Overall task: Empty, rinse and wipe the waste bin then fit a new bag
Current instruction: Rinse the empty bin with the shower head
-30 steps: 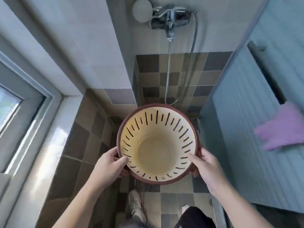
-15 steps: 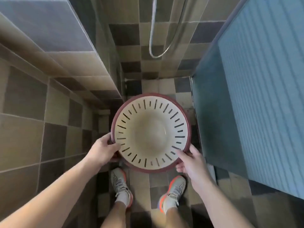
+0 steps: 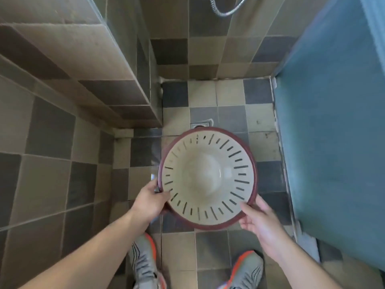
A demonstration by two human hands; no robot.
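The waste bin (image 3: 208, 178) is round, with a cream slotted inside and a dark red rim; I look straight down into it and it is empty. It hangs above the tiled floor, just in front of my feet. My left hand (image 3: 151, 200) grips the rim at its lower left, thumb over the edge. My right hand (image 3: 260, 223) holds the lower right of the rim, thumb on top and fingers underneath. No bag is in view.
A floor drain (image 3: 201, 124) sits just beyond the bin's far edge. A tiled wall corner (image 3: 133, 80) juts out on the left, a blue ribbed panel (image 3: 333, 132) closes the right side, and a shower hose (image 3: 227, 11) loops at the top. My shoes (image 3: 145, 261) stand below.
The bin has come down from chest height toward the floor near the drain. My view has tilted down, so the tap and the pink cloth are gone. Both hands stay on the rim.
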